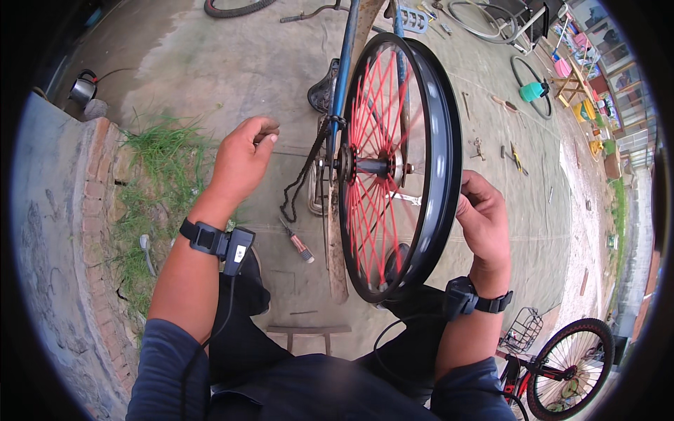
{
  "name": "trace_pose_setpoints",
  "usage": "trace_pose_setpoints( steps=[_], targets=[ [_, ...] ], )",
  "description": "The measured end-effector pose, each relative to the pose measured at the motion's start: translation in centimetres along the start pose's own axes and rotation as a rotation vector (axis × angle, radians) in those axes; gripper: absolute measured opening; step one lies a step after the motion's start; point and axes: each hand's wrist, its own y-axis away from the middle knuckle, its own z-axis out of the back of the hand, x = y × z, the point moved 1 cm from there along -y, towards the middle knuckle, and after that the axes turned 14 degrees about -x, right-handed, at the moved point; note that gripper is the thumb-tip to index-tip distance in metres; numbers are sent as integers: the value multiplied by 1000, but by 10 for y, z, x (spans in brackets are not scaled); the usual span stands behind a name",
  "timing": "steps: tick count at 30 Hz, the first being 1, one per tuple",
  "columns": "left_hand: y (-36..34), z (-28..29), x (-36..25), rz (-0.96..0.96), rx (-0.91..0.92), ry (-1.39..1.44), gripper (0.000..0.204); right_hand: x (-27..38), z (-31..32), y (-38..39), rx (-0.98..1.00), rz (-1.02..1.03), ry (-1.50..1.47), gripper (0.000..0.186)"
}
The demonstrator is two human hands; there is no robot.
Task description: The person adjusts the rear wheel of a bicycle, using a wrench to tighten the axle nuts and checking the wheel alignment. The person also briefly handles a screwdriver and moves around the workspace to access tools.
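A bicycle wheel [441, 161] with a black rim, red spokes and no tyre stands in a blue bicycle frame [342, 77], turned wheel-up. Some spokes look smeared. My right hand [484, 221] is at the rim's right side, thumb and fingers bent close together; whether they touch or grip it is hidden. Left of the frame, my left hand [242, 161] hangs in the air, fingers loosely bent, thumb apart, nothing in it. A loose chain [298, 186] dangles beside the hub [372, 167]. Below the chain, a tool with a reddish handle [300, 245] lies on the ground.
Pliers [518, 160] and other hand tools lie on the ground sheet to the right. A low brick edge [91, 196] with grass [165, 154] runs along the left. Another bicycle wheel [570, 368] stands at lower right. Near my feet is a small stool [309, 329].
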Motion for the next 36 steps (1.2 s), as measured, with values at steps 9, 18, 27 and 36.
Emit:
trace_pose_setpoints(
  steps=[9,18,27,36],
  targets=[
    [14,13,-5,1,-13,-11,20,9,3,14,-10,16,37,26],
    [20,19,-5,2,-30,-42,20,10,7,17,-14,39,42,28],
    [19,19,-8,16,-19,-41,20,10,9,18,-23,1,8,24],
    [20,20,-12,18,-6,-53,19,5,11,16,-2,12,-22,24]
  ],
)
